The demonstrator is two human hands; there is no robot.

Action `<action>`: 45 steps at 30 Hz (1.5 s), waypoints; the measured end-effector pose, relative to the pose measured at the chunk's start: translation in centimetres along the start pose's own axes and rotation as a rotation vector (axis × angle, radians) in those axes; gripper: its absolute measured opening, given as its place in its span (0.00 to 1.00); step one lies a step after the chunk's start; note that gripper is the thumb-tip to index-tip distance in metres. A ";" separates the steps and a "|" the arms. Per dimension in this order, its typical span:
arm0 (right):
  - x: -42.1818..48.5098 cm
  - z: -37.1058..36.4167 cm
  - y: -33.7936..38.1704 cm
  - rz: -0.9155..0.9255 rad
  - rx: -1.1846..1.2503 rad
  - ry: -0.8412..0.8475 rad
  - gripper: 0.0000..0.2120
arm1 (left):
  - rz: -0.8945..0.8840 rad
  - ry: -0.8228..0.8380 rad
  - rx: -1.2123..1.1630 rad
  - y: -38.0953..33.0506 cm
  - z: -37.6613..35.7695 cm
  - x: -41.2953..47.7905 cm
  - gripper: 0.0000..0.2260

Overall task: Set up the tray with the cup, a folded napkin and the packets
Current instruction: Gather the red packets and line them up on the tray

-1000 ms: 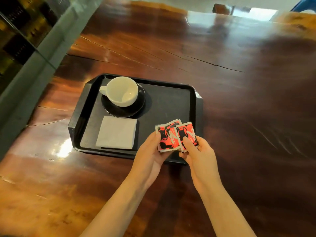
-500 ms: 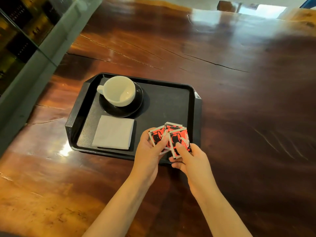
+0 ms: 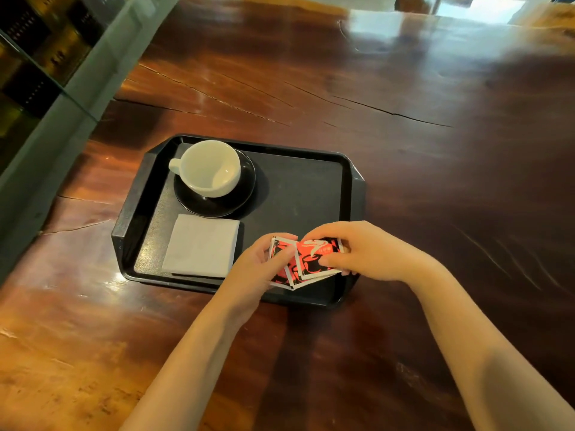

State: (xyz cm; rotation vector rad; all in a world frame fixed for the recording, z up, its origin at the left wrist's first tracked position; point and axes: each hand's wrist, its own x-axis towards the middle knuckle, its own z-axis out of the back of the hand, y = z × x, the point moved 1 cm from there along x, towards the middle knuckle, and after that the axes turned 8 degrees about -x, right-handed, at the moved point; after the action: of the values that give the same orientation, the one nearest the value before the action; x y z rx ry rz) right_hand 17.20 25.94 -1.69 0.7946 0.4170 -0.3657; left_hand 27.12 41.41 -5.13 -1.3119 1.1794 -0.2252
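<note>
While white cup (image 3: 208, 168) and folded napkin (image 3: 201, 245) crowd the black plastic tray's (image 3: 353, 178) left:
my left hand (image 3: 255, 269) and right hand (image 3: 370, 251) both pinch overlapping red-black packets (image 3: 306, 262) over its near-right corner.

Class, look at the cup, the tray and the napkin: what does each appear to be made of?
Cup: likely glazed ceramic, white and smooth with a soft sheen.
Tray: probably matte black plastic, with moulded rim and angled corners.
Napkin: seemingly paper, dull white, thin, folded square.
</note>
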 end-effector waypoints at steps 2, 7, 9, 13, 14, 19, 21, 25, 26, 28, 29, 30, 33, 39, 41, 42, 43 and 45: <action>0.7 -0.4 -1.0 -0.057 0.074 -0.133 0.16 | 0.062 -0.012 -0.237 -0.1 -0.1 0.4 0.11; 1.2 -2.3 -2.5 -0.370 0.595 -0.432 0.12 | 0.082 -0.144 -0.726 0.5 -1.1 1.8 0.13; 1.4 -3.0 -2.6 -0.413 0.755 -0.446 0.12 | 0.089 -0.176 -0.759 1.1 -1.5 2.4 0.12; 2.4 -3.6 -2.9 -0.393 0.691 -0.451 0.09 | 0.124 -0.212 -0.812 2.0 -2.2 3.2 0.12; 2.6 -3.4 -3.1 -0.391 0.654 -0.474 0.08 | 0.130 -0.230 -0.781 2.2 -2.3 3.3 0.11; 4.5 -1.1 -4.6 -0.372 0.434 -0.556 0.09 | 0.137 -0.434 -0.509 3.0 -2.5 3.7 0.08; 6.3 -0.5 -4.8 -0.324 0.276 -0.438 0.12 | 0.135 -0.492 -0.438 3.3 -2.6 4.0 0.07; 9.7 -0.7 -4.9 -0.279 0.057 -0.254 0.17 | 0.139 -0.554 -0.359 3.5 -3.1 4.5 0.06; 10.3 -0.8 -4.8 -0.271 0.035 -0.233 0.17 | 0.139 -0.570 -0.346 3.6 -3.2 4.7 0.06; 11.1 -0.9 -4.7 -0.247 0.002 -0.210 0.16 | 0.136 -0.611 -0.346 3.5 -3.2 5.0 0.05; 11.3 -0.9 -4.6 -0.235 -0.021 -0.205 0.16 | 0.136 -0.636 -0.347 3.5 -3.0 5.2 0.04; 11.5 -1.0 -4.5 -0.226 -0.051 -0.205 0.16 | 0.136 -0.660 -0.333 3.4 -2.9 5.4 0.04; 11.6 -0.9 -4.4 -0.190 -0.194 -0.227 0.17 | 0.148 -0.720 -0.250 3.4 -2.2 5.8 0.03; 11.6 1.4 -5.2 -0.154 -0.074 -0.245 0.17 | 0.112 -0.682 -0.229 3.8 -1.4 6.1 0.10; 12.8 2.0 -5.2 -0.140 -0.062 -0.278 0.17 | 0.066 -0.667 -0.155 3.8 -1.5 6.4 0.13; 13.5 2.0 -5.2 -0.121 -0.078 -0.279 0.17 | 0.048 -0.654 -0.107 3.8 -1.6 6.5 0.15; 14.2 1.9 -5.1 -0.101 -0.098 -0.269 0.17 | 0.037 -0.639 -0.061 3.8 -1.7 6.6 0.16; 15.4 1.4 -5.1 -0.070 -0.151 -0.246 0.17 | 0.013 -0.602 0.054 3.8 -1.8 6.7 0.17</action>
State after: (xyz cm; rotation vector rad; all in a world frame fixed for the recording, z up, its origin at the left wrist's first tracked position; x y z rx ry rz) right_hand 28.38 19.17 -11.40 0.5800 0.2385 -0.4854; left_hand 27.02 36.77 -11.50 -1.2065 0.6636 0.1438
